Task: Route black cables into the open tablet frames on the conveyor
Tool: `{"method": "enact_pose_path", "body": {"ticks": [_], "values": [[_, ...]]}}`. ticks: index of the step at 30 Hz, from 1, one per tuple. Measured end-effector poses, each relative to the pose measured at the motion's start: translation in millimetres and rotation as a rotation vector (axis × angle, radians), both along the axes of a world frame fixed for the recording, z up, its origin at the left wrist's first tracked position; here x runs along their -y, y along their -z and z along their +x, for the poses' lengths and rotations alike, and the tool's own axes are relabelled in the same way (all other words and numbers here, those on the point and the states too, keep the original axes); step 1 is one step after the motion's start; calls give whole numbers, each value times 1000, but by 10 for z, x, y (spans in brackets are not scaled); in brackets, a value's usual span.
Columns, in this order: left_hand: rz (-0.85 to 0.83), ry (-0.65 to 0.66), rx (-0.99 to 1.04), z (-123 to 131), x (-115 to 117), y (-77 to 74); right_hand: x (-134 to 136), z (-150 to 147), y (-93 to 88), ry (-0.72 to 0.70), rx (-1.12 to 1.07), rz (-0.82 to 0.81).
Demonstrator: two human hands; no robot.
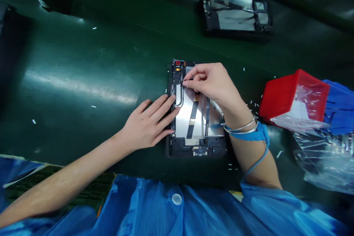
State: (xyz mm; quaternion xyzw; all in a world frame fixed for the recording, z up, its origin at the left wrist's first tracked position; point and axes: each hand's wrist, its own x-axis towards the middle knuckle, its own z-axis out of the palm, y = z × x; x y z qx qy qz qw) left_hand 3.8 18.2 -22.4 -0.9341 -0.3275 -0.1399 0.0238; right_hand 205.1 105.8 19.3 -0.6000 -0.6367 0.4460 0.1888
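Observation:
In front of me lies an opened tablet-like device (181, 118), its silver inner plate, black frame and flat ribbon cables showing. My left hand (151, 123) rests with fingers stretched out, their tips on the device's left edge. Thumb and forefinger of my right hand (211, 81) pinch together over the upper left part, at the top of a thin dark cable (181, 97) that bends along that side. Whether the cable itself is between these fingertips is too small to make out. A blue wrist strap (260, 132) and silver bangles circle my right wrist.
A second opened device (235, 11) lies at the back right. To the right stand a red bin (282, 94) with clear plastic in it and a blue bin (340, 107), with plastic bags (323, 158) in front. Small white scraps dot the green table (83, 59).

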Motion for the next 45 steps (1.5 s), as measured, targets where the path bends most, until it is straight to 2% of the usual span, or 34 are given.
{"method": "enact_pose_path", "body": {"ticks": [6, 14, 25, 28, 30, 32, 34, 35, 37, 39, 41, 43, 45], "values": [[4, 113, -12, -8, -81, -44, 5, -4, 17, 30, -58, -26], [-36, 212, -30, -45, -207, -80, 10, -15, 76, 21, 20, 64], [-33, 222, -9, 43, -322, -107, 26, -73, 81, 31, 71, 60], [-52, 177, 0, 87, -431, -78, 91, -16, -4, 7, 97, 154], [-98, 116, 31, 82, -462, -81, 224, 109, -83, 30, 224, 272], [-141, 23, 130, 54, -398, -105, 432, 287, -129, 90, 464, 382], [-160, -105, 266, 34, -210, -133, 666, 465, -111, 139, 716, 430], [-158, -148, 311, 40, -78, -139, 770, 533, -79, 118, 791, 424], [-143, -122, 296, 92, 214, -126, 909, 600, 6, 83, 840, 389], [-109, 9, 179, 176, 462, -80, 935, 566, 78, 63, 776, 332], [-71, 55, 60, 237, 584, -22, 869, 459, 107, 41, 641, 277], [-20, -25, 5, 231, 554, 25, 776, 335, 88, -5, 459, 252], [22, -128, -16, 143, 391, 43, 721, 257, 26, -53, 276, 276]]}}
